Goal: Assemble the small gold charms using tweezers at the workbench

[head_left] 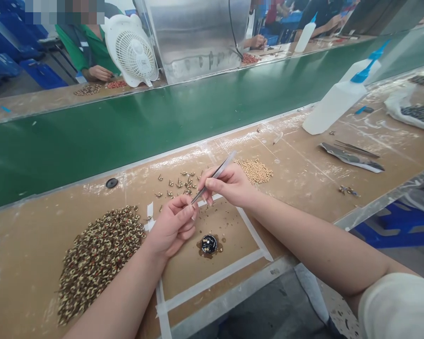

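Your right hand (229,184) pinches slim grey metal tweezers (218,171), tips meeting your left hand's (173,223) closed thumb and forefinger; whatever these grip is too small to tell. A small, brown-and-cream heap of pieces (99,263) lies left.

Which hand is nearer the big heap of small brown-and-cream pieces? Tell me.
Left. The left hand is just to the right of the heap; the right hand, holding slim metal tweezers, is farther right, beyond the left hand.
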### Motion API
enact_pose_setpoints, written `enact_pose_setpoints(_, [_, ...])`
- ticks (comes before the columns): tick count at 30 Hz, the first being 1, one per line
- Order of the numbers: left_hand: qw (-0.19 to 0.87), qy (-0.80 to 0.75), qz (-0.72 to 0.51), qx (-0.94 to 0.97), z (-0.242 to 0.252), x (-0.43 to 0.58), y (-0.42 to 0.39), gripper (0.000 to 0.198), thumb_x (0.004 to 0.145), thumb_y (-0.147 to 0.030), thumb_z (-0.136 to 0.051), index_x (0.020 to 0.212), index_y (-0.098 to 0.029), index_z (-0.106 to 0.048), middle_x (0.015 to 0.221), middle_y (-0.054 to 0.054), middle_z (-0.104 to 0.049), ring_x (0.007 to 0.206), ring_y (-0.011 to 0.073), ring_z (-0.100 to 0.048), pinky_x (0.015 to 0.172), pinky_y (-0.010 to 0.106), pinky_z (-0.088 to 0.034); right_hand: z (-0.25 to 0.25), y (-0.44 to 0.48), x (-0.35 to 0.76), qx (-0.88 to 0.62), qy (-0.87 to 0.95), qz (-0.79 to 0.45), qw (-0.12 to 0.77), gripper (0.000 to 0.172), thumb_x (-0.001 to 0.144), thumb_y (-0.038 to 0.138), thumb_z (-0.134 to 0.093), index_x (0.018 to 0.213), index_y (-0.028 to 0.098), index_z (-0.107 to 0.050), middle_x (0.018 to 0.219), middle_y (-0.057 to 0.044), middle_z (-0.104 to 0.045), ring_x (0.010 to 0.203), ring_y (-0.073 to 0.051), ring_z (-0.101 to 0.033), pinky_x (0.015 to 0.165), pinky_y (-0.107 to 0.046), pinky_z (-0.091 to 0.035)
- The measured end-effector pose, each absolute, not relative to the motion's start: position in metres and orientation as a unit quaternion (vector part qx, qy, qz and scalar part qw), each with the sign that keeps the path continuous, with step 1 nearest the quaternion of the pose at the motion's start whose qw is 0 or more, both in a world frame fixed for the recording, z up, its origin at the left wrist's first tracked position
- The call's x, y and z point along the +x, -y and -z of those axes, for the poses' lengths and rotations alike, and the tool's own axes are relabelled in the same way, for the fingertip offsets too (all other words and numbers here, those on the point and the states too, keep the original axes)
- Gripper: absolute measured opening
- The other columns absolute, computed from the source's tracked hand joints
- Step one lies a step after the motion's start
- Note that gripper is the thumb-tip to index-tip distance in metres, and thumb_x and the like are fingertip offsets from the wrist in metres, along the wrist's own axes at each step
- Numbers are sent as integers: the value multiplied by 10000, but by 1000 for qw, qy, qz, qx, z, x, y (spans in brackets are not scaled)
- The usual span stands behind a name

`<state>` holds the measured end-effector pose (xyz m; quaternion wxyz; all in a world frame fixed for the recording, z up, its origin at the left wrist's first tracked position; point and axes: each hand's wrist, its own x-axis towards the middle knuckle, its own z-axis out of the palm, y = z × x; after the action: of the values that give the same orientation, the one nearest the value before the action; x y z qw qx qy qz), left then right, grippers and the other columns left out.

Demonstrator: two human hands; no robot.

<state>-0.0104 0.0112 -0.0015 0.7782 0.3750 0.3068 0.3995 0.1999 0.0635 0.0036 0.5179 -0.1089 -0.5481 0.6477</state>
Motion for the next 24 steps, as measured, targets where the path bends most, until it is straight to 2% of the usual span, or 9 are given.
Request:
enact_pose_setpoints(12, [779,-294,-393,390,-1,-8,-12,443,855,-436,-953,758,-166,-616,657,-75,-491,464,-1,-146,398,98,-216,-1,-65,200,-106,562,-641,513,206,982,340,-855,949,137,-835,745,-16,-796,578,-72,-731,582,-162,-622])
enact_pose_setpoints(20, [775,-308,-385,396,1,-10,-12,428,845,-447,-960,792,-170,-638,660,-75,-501,461,0,-157,406,106,-232,0,-65,198,-116,555,-661,491,265,969,396,-862,937,137,-814,741,-11,-789,572,-72,-712,575,-173,-614])
enact_pose_setpoints(24, [738,-346,-429,388,-4,-5,-13,430,858,-470,-935,800,-175,-627,685,-59,-540,442,2,-190,397,112,-214,0,-68,202,-113,566,-644,502,250,989,379,-842,923,140,-810,721,-4,-771,551,-67,-698,565,-166,-594])
